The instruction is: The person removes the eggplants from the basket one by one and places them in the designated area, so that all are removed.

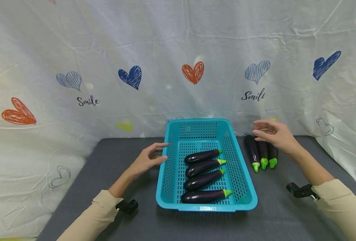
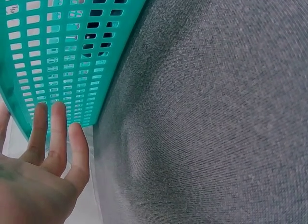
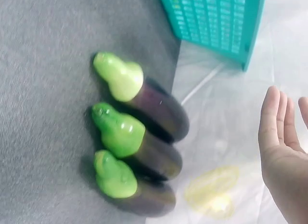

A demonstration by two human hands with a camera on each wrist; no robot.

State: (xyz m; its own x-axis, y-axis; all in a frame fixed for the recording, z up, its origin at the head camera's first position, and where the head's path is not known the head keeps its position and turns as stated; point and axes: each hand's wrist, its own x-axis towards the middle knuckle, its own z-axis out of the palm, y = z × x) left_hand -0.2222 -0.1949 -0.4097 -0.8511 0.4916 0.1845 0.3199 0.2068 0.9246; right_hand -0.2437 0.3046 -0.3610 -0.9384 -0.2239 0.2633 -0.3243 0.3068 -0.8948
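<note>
Several dark purple eggplants with green caps lie in a column inside a turquoise plastic basket [image 1: 206, 208]; the nearest eggplant [image 1: 202, 196] is by the front wall. My left hand [image 1: 149, 157] is at the basket's left rim, thumb and fingertips right at the edge; in the left wrist view its fingers [image 2: 58, 123] stand straight beside the slotted wall. To the right of the basket, three more eggplants [image 3: 156, 111] lie side by side, caps toward me. Above their far ends hovers my right hand [image 1: 274, 135], fingers extended and holding nothing.
The dark grey table [image 1: 129, 221] carries the basket near its middle. Behind it hangs a pale curtain [image 1: 166, 43] printed with hearts and the word "Smile". A small black device is strapped to each wrist, the right one [image 1: 299, 190] close above the table.
</note>
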